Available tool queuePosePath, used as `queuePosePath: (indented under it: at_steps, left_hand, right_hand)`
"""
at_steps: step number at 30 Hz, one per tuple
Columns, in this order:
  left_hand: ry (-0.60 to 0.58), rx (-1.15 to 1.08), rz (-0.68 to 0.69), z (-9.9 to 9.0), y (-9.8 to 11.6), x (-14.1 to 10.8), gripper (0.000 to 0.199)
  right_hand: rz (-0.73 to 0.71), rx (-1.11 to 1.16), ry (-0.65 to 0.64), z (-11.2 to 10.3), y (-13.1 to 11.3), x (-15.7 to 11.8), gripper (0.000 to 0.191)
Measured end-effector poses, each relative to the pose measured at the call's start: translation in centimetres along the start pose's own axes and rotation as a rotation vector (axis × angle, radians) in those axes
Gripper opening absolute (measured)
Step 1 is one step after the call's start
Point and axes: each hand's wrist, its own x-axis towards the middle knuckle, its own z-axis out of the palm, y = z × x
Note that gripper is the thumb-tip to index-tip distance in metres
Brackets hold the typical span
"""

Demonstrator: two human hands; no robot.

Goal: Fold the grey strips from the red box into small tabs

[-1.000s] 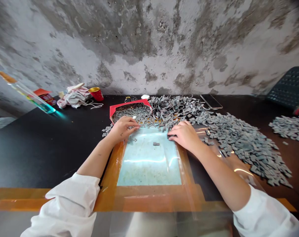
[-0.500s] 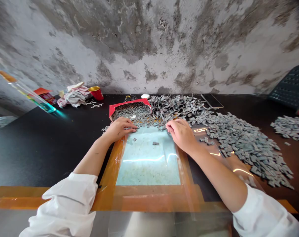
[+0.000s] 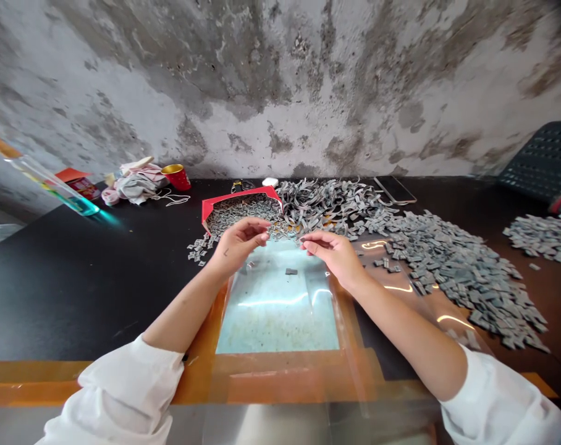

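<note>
My left hand (image 3: 242,244) hovers over the top left of a lit pale-blue panel (image 3: 275,327), thumb and fingers curled together in a pinch; what lies between them is too small to make out. Opposite it, my right hand (image 3: 330,252) pinches a small dark grey piece (image 3: 302,240) between thumb and forefinger. The fingertips of both hands face each other, a short gap apart. One flat grey piece (image 3: 291,272) lies on the panel below them. Behind the left hand, a red-edged open box (image 3: 241,194) holds a heap of tiny grey parts (image 3: 234,213).
Grey strips (image 3: 331,201) lie tangled behind my right hand. A large pile of grey pieces (image 3: 461,266) spreads to the right, with a smaller pile (image 3: 544,238) beyond. A phone (image 3: 395,190), red cup (image 3: 176,177), cloth bundle (image 3: 136,184) and clear tube (image 3: 53,179) are along the back.
My left hand has lifted from beside the box's parts and moved right, toward the right hand. My right hand has shifted slightly left, bringing a small grey piece over the panel's top.
</note>
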Motion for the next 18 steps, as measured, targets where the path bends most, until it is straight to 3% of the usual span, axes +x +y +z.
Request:
queuePosePath:
  at_steps: [4, 8, 18]
  left_hand:
    - [-0.058, -0.43, -0.23, 3.6, 0.6, -1.5, 0.026]
    - [-0.096, -0.64, -0.411, 5.0, 1.1, -2.3, 0.031]
    - [-0.13, -0.671, -0.433, 5.3, 1.4, -2.5, 0.024]
  right_hand:
    - [0.068, 0.091, -0.032, 0.5, -0.8, -0.4, 0.027]
    - [0.124, 0.164, -0.079, 1.2, -1.4, -0.9, 0.02]
    - [0.031, 0.069, -0.128, 1.6, -1.2, -1.2, 0.012]
